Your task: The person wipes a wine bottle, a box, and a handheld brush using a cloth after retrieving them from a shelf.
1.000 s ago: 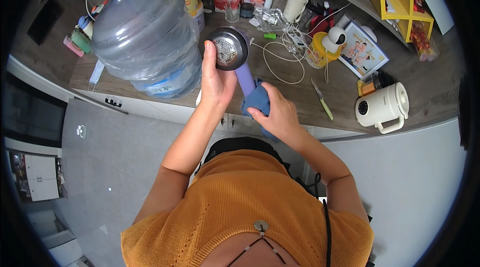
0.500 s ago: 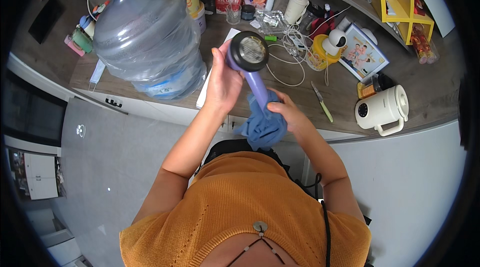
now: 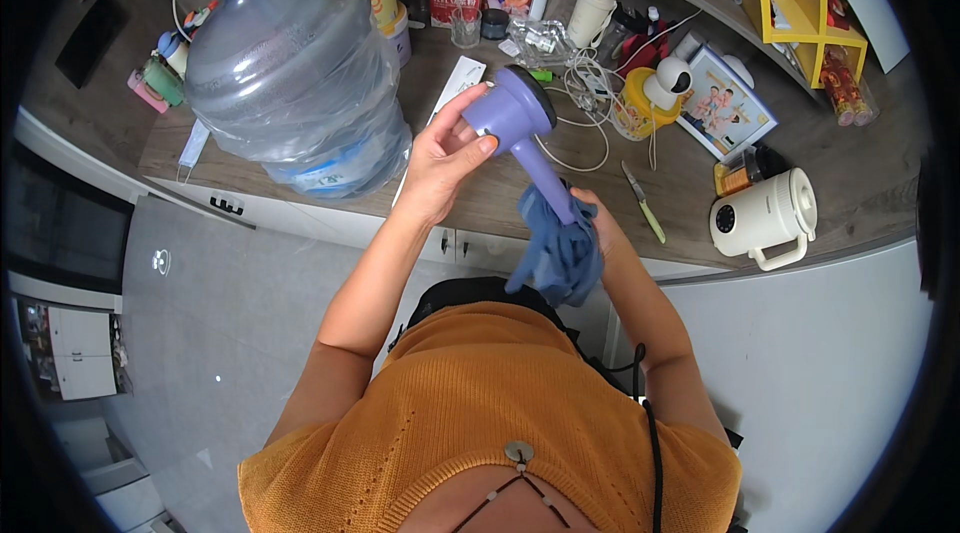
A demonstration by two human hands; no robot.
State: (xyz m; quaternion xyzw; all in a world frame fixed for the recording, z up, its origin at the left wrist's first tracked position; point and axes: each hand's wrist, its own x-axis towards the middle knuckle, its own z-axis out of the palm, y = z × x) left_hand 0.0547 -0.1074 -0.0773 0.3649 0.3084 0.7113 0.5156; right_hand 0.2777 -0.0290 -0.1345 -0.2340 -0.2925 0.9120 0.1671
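Observation:
A purple fabric shaver (image 3: 512, 123) with a round black-rimmed head is held up over the counter's front edge. My left hand (image 3: 447, 158) grips the shaver's head, thumb on its purple back. Its black-rimmed face is turned away to the upper right. The handle slants down to the right into a crumpled blue cloth (image 3: 562, 258). My right hand (image 3: 598, 223) is closed round the cloth at the handle's lower end, most of its fingers hidden behind it. The cloth's loose part hangs below.
A big plastic-wrapped water bottle (image 3: 300, 73) stands left on the wooden counter (image 3: 490, 198). To the right lie a green-handled knife (image 3: 643, 201) and a tangled white cable (image 3: 590, 93). A cream electric kettle (image 3: 765, 221), a white camera (image 3: 668, 83) and a framed photo (image 3: 727, 108) stand beyond.
The fabric shaver has turned over, so its purple back now faces me instead of the metal mesh. Both hands have moved with it, and the shaver and cloth shifted slightly right.

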